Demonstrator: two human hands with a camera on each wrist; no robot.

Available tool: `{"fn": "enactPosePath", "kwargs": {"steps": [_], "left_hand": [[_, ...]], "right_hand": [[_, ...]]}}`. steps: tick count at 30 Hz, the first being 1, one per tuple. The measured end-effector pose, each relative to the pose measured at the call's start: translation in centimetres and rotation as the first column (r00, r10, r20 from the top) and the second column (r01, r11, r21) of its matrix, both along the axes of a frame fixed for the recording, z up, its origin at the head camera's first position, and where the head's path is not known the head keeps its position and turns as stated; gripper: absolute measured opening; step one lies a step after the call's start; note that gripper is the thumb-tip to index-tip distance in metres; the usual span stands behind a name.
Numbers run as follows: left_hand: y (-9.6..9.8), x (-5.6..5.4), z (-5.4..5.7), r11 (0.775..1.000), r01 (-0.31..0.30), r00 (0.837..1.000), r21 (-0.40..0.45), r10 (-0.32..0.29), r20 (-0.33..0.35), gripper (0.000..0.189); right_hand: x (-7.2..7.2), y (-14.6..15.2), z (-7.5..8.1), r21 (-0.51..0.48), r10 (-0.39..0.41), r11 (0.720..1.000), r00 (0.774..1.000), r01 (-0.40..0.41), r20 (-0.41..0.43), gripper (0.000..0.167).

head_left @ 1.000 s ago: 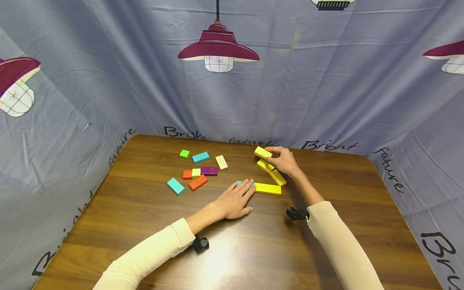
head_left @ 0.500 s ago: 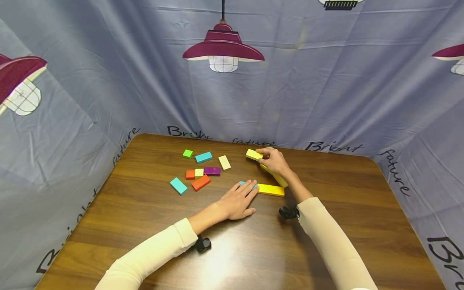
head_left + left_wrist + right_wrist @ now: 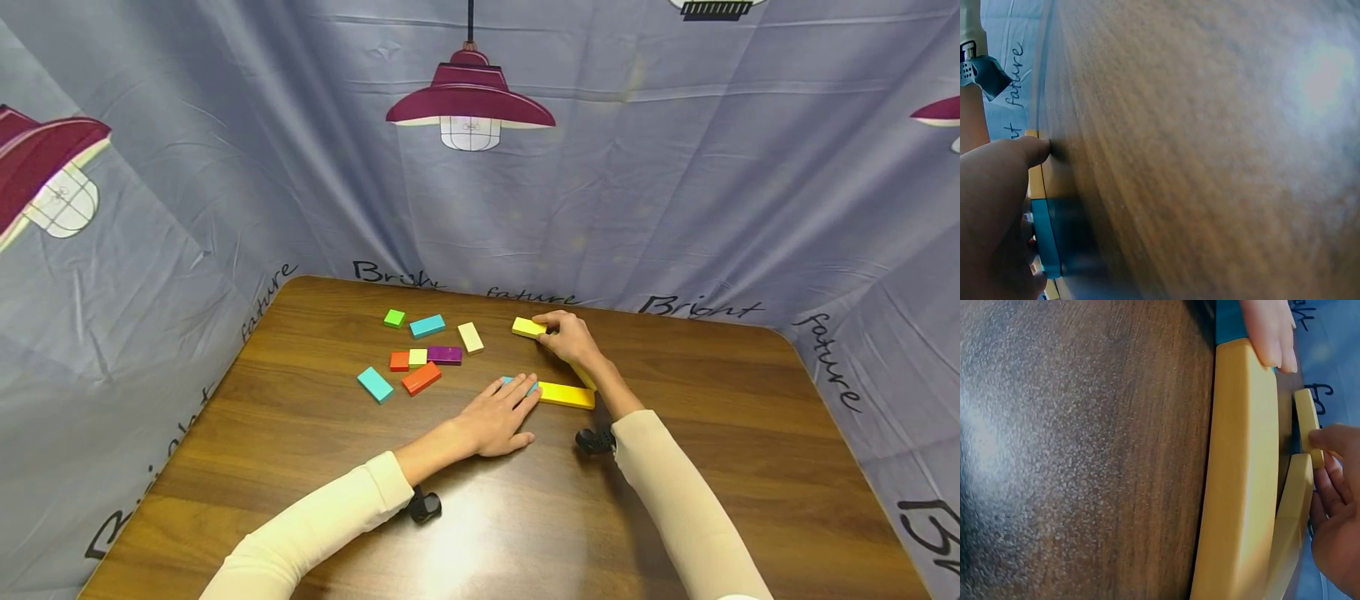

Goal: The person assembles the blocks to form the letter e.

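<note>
My left hand (image 3: 495,419) lies flat with straight fingers over a blue block (image 3: 1046,240), which shows only in part in the head view. A long yellow block (image 3: 567,395) extends to the right from the blue one, end against end. My right hand (image 3: 572,338) pinches a smaller yellow block (image 3: 527,327) between thumb and fingers, near the far side of the table. Two further yellow blocks (image 3: 1296,481) slant from the long block toward the held one; in the head view the right hand and wrist mostly hide them.
Left of the hands, a purple block (image 3: 445,356), a light green block (image 3: 417,358) and a small red block (image 3: 400,361) form a row. Around it lie a red block (image 3: 422,378), a cyan block (image 3: 375,385) and a cream block (image 3: 470,337). A curtain (image 3: 322,208) encloses the table.
My right hand has brought the yellow block leftward and lower, beyond the slanting yellow blocks, which the hand now covers more. The left hand stays over the blue block. The head view has shifted slightly.
</note>
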State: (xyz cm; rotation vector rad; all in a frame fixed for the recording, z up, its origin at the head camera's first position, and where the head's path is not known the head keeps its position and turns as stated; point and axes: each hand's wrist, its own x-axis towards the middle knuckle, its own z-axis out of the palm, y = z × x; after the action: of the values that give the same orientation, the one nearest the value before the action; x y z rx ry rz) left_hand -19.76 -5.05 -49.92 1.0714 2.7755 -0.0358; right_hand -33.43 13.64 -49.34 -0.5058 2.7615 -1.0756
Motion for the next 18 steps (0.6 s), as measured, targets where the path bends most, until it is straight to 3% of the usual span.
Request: {"fn": "enactPosePath", "kwargs": {"steps": [18], "left_hand": [[0.02,-0.04,-0.13,1.0,0.0,1.0,-0.005,0.0,-0.022,0.075]], "right_hand": [[-0.04,-0.06,-0.84,0.055,0.028,0.998,0.998,-0.025,-0.053,0.038]]}}
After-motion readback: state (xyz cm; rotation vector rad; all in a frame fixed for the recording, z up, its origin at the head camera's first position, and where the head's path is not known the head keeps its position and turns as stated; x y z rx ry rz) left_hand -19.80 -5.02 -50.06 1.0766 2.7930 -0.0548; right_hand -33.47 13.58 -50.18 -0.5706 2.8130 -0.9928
